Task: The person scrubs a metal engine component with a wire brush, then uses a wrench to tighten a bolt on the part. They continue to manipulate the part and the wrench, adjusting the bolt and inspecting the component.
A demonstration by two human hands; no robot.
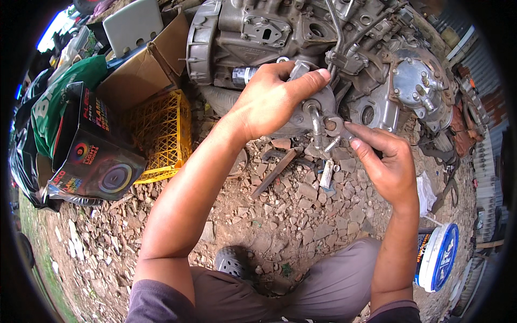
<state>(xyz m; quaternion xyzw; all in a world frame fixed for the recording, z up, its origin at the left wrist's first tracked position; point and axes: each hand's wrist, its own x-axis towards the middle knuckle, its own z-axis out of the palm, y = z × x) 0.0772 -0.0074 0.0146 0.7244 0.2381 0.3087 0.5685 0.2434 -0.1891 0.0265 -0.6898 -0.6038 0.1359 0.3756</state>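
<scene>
1. My left hand [269, 102] is clasped on a dull grey metal part with a short curved tube [316, 121]; the thumb lies across its top, and some fingers are hidden.
2. My right hand [388, 161] is apart from the left, thumb and forefinger close together beside a flat grey metal ring [334, 127] at the part's lower right. I cannot tell whether they grip it.
3. The part sits in front of me, by a large ribbed grey metal housing [229, 46]; a round silver bolted cover [412, 81] lies to the right.
4. Beneath my hands, a small white cylinder [326, 174] and a flat brown strip [274, 173] rest on stony brown ground [301, 226].
5. Left of my forearm stand a yellow plastic lattice crate [180, 126] and a black printed carton [99, 156].
6. Beside my right forearm is a white bucket with a blue lid [442, 258].
</scene>
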